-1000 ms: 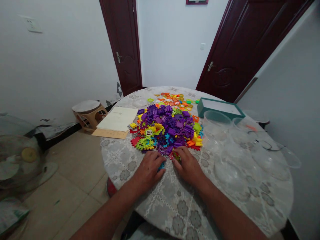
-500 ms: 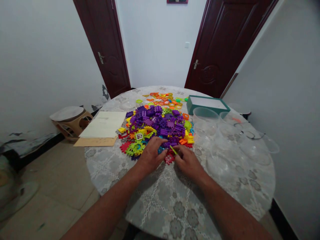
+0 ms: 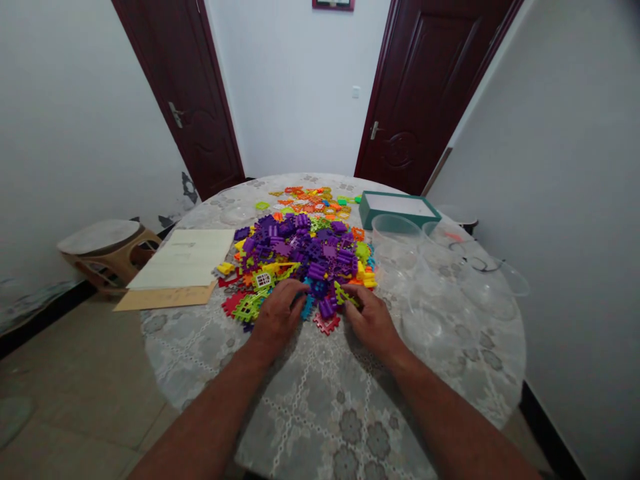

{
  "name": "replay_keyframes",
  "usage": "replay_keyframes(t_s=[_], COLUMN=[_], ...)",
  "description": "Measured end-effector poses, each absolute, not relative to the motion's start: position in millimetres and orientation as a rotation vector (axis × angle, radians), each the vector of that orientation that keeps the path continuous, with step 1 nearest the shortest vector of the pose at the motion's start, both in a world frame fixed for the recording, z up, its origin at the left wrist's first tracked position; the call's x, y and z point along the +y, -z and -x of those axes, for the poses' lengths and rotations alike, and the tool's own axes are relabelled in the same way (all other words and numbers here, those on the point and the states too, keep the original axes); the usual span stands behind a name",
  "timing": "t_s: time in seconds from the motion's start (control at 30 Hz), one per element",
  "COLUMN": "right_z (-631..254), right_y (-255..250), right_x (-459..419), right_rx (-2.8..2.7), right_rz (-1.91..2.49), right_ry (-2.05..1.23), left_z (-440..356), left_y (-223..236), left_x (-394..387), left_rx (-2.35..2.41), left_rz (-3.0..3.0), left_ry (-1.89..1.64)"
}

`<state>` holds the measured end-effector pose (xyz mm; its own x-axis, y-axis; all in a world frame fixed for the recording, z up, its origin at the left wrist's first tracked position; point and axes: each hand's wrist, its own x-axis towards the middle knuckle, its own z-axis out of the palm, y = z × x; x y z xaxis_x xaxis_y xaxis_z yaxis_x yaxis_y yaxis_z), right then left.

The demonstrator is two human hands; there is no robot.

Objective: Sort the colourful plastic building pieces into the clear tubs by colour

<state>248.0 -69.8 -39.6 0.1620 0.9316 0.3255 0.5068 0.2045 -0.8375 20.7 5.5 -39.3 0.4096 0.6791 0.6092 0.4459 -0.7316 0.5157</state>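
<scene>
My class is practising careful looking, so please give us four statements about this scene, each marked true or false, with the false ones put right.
1. The right hand holds a green piece. True.
2. The paper lies to the right of the pile. False: it lies to the left.
3. Clear tubs stand to the right of the pile. True.
4. The box is on the floor. False: it is on the table.

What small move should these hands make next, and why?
Perhaps the right hand should lift the yellow-green piece away from the pile: its fingertips seem to pinch that piece at the pile's near edge, close beside a purple piece.
</scene>
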Motion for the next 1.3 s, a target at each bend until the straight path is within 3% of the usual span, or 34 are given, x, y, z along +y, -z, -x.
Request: replay_keyframes(t_s=[0.5,0.77,1.03,1.3], right_z=[-245.2,-245.9,-245.2,-242.2], right_y=[39.9,39.7,39.4,40.8], right_x=[-70.0,-72.3,-71.9,-73.8], right_rx=[-1.496,-1.511,-1.574,-1.602], right_rz=[1.505,1.509,1.473,1.458], right_ry=[-0.475,-0.428,-0.438,-0.456], left_z=[-22.7,7.5,64.4,79.5], left_y=[37.7,12.8,16.4,21.8], left_x=[-10.3,-8.3,-23.5,-10.0], left_rx=[0.772,1.258,1.579,1.477], left_rz=[-2.472,-2.583,-2.544,-2.56], left_ry=[-0.961,-1.198,-0.72,-0.706])
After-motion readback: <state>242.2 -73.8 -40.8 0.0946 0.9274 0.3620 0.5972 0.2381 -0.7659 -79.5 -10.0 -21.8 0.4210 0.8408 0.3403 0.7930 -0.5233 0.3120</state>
